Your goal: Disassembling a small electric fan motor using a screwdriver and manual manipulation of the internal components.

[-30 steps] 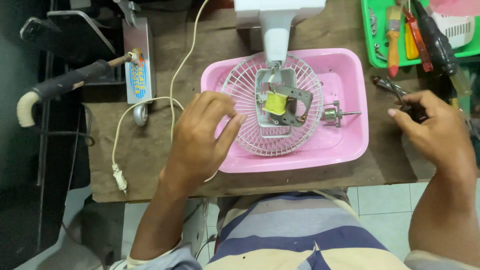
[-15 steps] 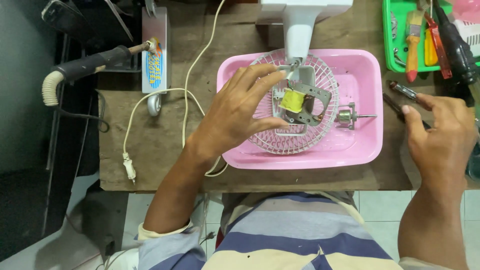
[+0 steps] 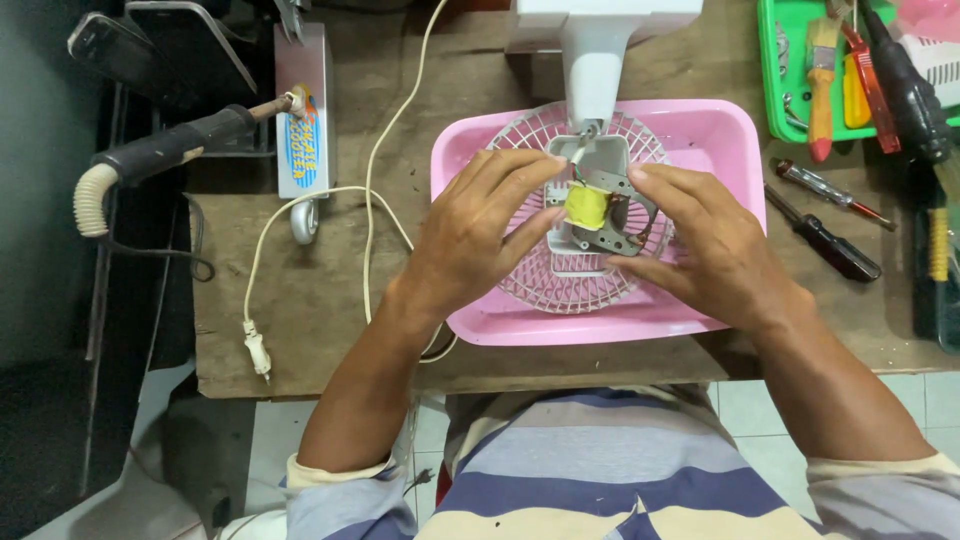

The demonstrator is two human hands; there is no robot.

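- A pink plastic tray (image 3: 720, 135) is sitting on a worn brown wooden table (image 3: 300, 330).
- A white fan grille (image 3: 570, 285) is showing a pattern of thin ribs.
- A yellow coil (image 3: 587, 206) is glowing inside a grey metal motor frame (image 3: 612, 215).
- A cream-white power cord (image 3: 375, 150) is trailing across the wood.
- A green tray (image 3: 772, 70) is holding a paintbrush (image 3: 822, 70) with an orange-and-red handle.
- A black-handled screwdriver (image 3: 825, 238) is lying beside it.
- The shirt (image 3: 600, 480) is showing blue, grey and cream stripes.
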